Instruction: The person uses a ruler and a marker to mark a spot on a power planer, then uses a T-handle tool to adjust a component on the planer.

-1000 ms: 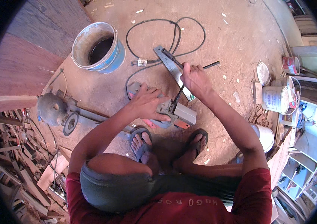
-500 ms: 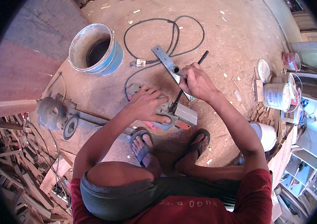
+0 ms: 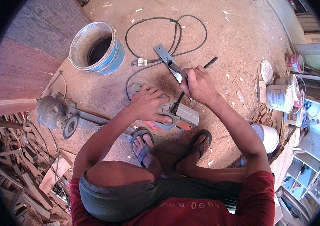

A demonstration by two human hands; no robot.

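Note:
Between my feet, a grey corded power tool with orange and red parts, which looks like an electric planer [image 3: 187, 114], rests on the floor. My left hand [image 3: 150, 103] lies over its body, fingers spread across the top and thumb along the near side. My right hand [image 3: 200, 86] is closed around a hollow dark metal tube [image 3: 175, 67], its open end sticking out at the upper left. A long black rod [image 3: 210, 62] passes under that hand and slants down to the planer. Partly hidden below the tube lies a flat metal strip [image 3: 160, 50].
A black cord with a pale plug [image 3: 141, 62] loops beyond my hands. A blue bucket [image 3: 114, 60] of dark liquid stands far left, near a bench grinder [image 3: 54, 113]. Wood scraps [image 3: 31, 184] pile up at lower left. White pails [image 3: 278, 96] line the right side.
The tube in my right hand has swung slightly, its open end shifting left and up. The rod's upper tip has moved right and down. My left hand stays on the planer.

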